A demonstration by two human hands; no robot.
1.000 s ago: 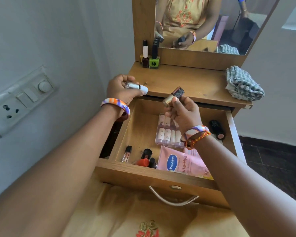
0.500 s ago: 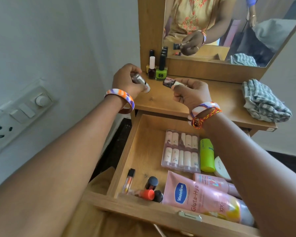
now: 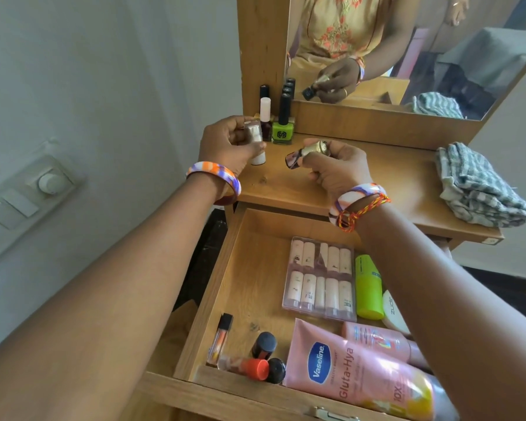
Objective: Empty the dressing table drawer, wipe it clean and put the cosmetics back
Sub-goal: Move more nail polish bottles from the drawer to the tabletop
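White and silvery, the small bottle (image 3: 254,140) stands nearly upright in your left hand (image 3: 228,147), fingers curled round its body, its white base touching the wooden tabletop (image 3: 392,174). Your right hand (image 3: 334,171) pinches a gold-capped bottle (image 3: 307,152) lying sideways above the top, its dark end pointing left. Just behind stand a green nail polish (image 3: 282,129) and a dark one with a white cap (image 3: 265,120), glossy glass against the mirror frame. A checked cloth (image 3: 480,186) lies crumpled at the right. Below, the open drawer (image 3: 252,268) holds a clear case of pale tubes (image 3: 319,281), a lime cylinder (image 3: 368,287) and a smooth pink Vaseline tube (image 3: 353,369).
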